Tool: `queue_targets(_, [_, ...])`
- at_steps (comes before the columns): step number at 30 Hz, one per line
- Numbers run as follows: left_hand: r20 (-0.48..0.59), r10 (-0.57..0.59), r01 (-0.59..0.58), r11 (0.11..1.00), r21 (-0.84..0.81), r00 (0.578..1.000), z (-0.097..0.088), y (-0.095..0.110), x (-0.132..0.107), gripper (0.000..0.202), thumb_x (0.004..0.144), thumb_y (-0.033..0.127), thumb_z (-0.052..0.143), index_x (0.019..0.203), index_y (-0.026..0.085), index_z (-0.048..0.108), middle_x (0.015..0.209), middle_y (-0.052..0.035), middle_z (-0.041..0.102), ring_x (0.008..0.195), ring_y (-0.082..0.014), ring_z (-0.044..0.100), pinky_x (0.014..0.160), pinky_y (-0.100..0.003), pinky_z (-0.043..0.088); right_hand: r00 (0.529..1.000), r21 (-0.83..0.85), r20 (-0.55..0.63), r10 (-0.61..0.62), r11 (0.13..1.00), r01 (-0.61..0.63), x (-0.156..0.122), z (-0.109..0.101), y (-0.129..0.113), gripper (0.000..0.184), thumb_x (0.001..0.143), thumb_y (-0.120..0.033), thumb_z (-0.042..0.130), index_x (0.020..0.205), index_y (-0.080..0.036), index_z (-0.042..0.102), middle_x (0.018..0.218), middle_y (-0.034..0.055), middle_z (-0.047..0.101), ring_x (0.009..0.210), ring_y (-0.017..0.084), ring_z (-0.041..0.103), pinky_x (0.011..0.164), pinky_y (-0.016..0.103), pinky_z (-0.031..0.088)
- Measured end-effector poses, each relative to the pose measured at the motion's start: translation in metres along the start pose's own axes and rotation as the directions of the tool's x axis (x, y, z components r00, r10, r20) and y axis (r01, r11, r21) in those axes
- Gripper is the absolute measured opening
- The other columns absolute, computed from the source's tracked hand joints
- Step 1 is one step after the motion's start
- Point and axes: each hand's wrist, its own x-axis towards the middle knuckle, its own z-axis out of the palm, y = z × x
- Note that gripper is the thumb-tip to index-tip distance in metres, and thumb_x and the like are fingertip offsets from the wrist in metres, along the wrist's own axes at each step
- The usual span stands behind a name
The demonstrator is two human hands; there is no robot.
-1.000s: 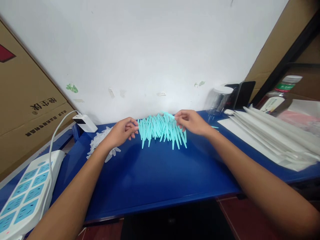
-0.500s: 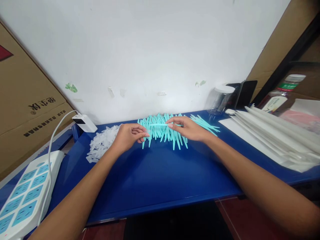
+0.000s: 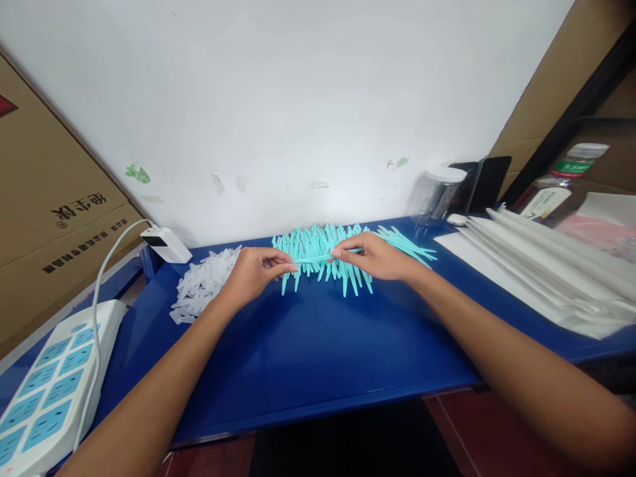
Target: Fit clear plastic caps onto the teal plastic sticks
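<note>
Between my two hands, a thin teal plastic stick [image 3: 314, 259] is held nearly level. My right hand [image 3: 375, 257] pinches it with thumb and fingertips. Its left end meets the closed fingertips of my left hand [image 3: 258, 271]. A small translucent cap sits in that left pinch, mostly hidden by the fingers. Behind and below lies a heap of similar teal sticks [image 3: 303, 244], partly covered by my right hand. Left of my left hand is a pile of translucent white caps [image 3: 201, 285]. A smaller group of teal sticks [image 3: 407, 244] lies beyond my right hand.
The blue table [image 3: 318, 358] meets a white wall. On the left are a power strip [image 3: 54, 384], a white charger [image 3: 166, 245] with a cable, and a cardboard box [image 3: 54, 199]. To the right stand a clear jar [image 3: 437, 199], stacked white envelopes [image 3: 551, 278] and a bottle [image 3: 561, 185].
The stick's left end has come down to my left fingertips, where the translucent cap was showing; before, it was above them. Both hands have stayed almost in place.
</note>
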Motion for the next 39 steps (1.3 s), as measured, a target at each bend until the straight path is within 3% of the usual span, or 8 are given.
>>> queue_targets(9, [-0.026,-0.013,0.011,0.998,-0.055,1.000,0.021,0.012,-0.009,0.040,0.080,0.058,0.082,0.094,0.021,0.083,0.082,-0.0064,0.081,0.074,-0.0241,0.074,0.070,-0.035,0.060,0.998,-0.010,0.056,-0.044,0.999,0.044,-0.001,0.008,-0.012,0.042,0.102,-0.049,0.053,0.099,-0.019,0.082,0.080,0.0031,0.072,0.066,0.015,0.054,0.064,0.027,0.039])
queue_targets(13, [-0.159,0.074,-0.042,0.979,0.200,0.984,0.004,0.009,-0.003,0.050,0.088,0.058,0.074,0.123,0.022,0.075,0.108,-0.0083,0.080,0.092,-0.0258,0.075,0.078,-0.035,0.058,0.965,-0.252,-0.252,0.068,0.959,-0.133,-0.001,-0.029,0.014,0.038,0.103,-0.042,0.052,0.103,-0.017,0.081,0.101,0.0106,0.078,0.089,0.024,0.066,0.082,0.033,0.046])
queue_targets(17, [-0.053,-0.032,0.059,0.752,0.656,0.998,-0.025,-0.009,0.003,0.032,0.092,0.053,0.068,0.095,0.022,0.077,0.086,-0.0073,0.077,0.082,-0.0278,0.070,0.072,-0.036,0.048,0.778,-0.525,-0.538,0.324,0.593,-0.610,-0.009,-0.063,0.055,0.035,0.102,-0.033,0.051,0.106,-0.012,0.079,0.106,0.0218,0.076,0.098,0.033,0.068,0.084,0.038,0.046])
queue_targets(21, [0.015,-0.201,0.123,0.655,0.746,0.980,-0.042,-0.026,0.006,0.026,0.087,0.047,0.073,0.096,0.022,0.074,0.091,-0.0079,0.076,0.084,-0.0297,0.069,0.067,-0.034,0.042,0.672,-0.577,-0.538,0.508,0.359,-0.734,-0.014,-0.066,0.067,0.035,0.099,-0.035,0.057,0.103,-0.008,0.078,0.106,0.0267,0.074,0.103,0.036,0.069,0.082,0.040,0.048])
queue_targets(24, [0.026,-0.201,0.119,0.674,0.729,0.979,-0.044,-0.034,0.006,0.023,0.085,0.041,0.073,0.101,0.023,0.074,0.096,-0.0079,0.076,0.085,-0.0290,0.069,0.068,-0.033,0.042,0.693,-0.572,-0.551,0.464,0.395,-0.719,-0.011,-0.052,0.057,0.040,0.097,-0.047,0.059,0.098,-0.012,0.079,0.102,0.0247,0.074,0.102,0.036,0.069,0.081,0.041,0.049])
queue_targets(27, [0.051,-0.211,0.112,0.692,0.713,0.976,-0.046,-0.039,0.007,0.020,0.085,0.034,0.071,0.101,0.024,0.074,0.096,-0.0076,0.075,0.084,-0.0276,0.068,0.070,-0.033,0.043,0.742,-0.546,-0.407,0.532,0.510,-0.665,-0.004,-0.033,0.044,0.041,0.091,-0.056,0.065,0.085,-0.018,0.079,0.090,0.0171,0.075,0.084,0.030,0.070,0.072,0.037,0.048])
queue_targets(31, [0.050,-0.223,0.113,0.659,0.744,0.973,-0.055,-0.046,0.007,0.021,0.085,0.026,0.066,0.104,0.023,0.074,0.103,-0.0102,0.074,0.090,-0.0300,0.068,0.072,-0.034,0.043,0.806,-0.576,-0.200,0.558,0.598,-0.557,0.002,-0.016,0.038,0.036,0.093,-0.042,0.062,0.068,-0.019,0.072,0.068,0.0099,0.067,0.066,0.022,0.063,0.061,0.032,0.041])
queue_targets(39, [0.023,-0.177,0.097,0.640,0.762,0.984,-0.045,-0.050,0.010,0.023,0.090,0.042,0.062,0.094,0.022,0.072,0.103,-0.0134,0.075,0.099,-0.0328,0.068,0.079,-0.037,0.048,0.803,-0.578,-0.212,0.557,0.591,-0.563,0.003,-0.014,0.043,0.028,0.089,-0.036,0.061,0.070,-0.018,0.072,0.067,0.0089,0.067,0.064,0.021,0.063,0.056,0.031,0.038])
